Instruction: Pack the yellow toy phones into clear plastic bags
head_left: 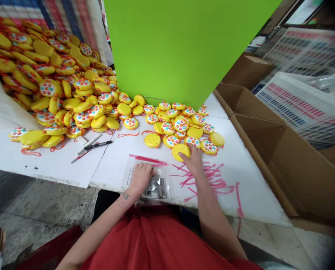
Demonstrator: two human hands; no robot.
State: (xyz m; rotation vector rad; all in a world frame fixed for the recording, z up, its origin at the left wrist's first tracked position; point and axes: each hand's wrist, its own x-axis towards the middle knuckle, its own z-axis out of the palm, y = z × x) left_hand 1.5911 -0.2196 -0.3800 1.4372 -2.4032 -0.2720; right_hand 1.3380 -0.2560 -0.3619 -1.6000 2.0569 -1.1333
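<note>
My right hand (pixel 193 161) has its thumb and fingers around a round yellow toy (pixel 180 152), which lies plain side up at the near edge of a pile. Similar toys beside it show white faces with coloured dots, like this dotted yellow toy (pixel 209 147). Lower on the table, my left hand (pixel 141 177) rests on a clear zip bag (pixel 163 174) with a pink strip along its top. Its fingers are curled and pressed together at the plastic. Dark printing or contents show through the bag; I cannot tell which. Pink strips (pixel 216 182) lie scattered right of the bag.
A large heap of yellow toys (pixel 47 88) spills from a sack at the left. Pens (pixel 98 145) lie on the white table (pixel 113 165). A tall green panel (pixel 178 48) stands behind the pile. Open cardboard boxes (pixel 291 157) and white crates (pixel 294 101) line the right side.
</note>
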